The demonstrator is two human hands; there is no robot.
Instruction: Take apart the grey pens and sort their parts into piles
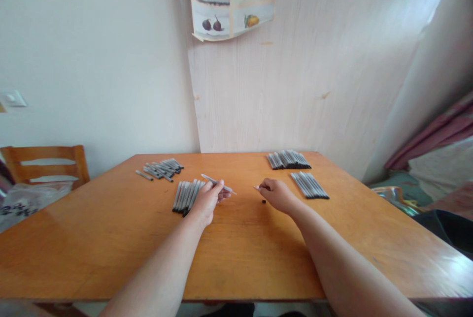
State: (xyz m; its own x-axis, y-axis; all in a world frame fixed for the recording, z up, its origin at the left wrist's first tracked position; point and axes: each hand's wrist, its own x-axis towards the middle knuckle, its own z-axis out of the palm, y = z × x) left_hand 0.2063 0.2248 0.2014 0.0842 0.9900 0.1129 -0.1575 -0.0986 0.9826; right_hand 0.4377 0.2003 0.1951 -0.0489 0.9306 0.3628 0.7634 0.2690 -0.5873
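Observation:
My left hand (pixel 210 199) is closed around a slim pen (pixel 210 178) with a pale, see-through barrel. The pen lies slantwise, its thin bare point toward the right. My right hand (pixel 275 193) is closed in a pinch, apart from the pen. A small whitish tip (pixel 256 187) sticks out from its fingers; the rest is hidden. Just below these fingers a small black piece (pixel 263 201), perhaps a pen cap, lies on the table. Beside and partly behind my left hand is a row of grey pens (pixel 185 195) with black ends.
The wooden table (pixel 236 253) reaches the wall. A loose pile of pens (pixel 160 168) lies at the back left. Two neat groups of pens, a far one (pixel 288 159) and a nearer one (pixel 309 185), lie at the right. A wooden chair (pixel 79 164) stands left.

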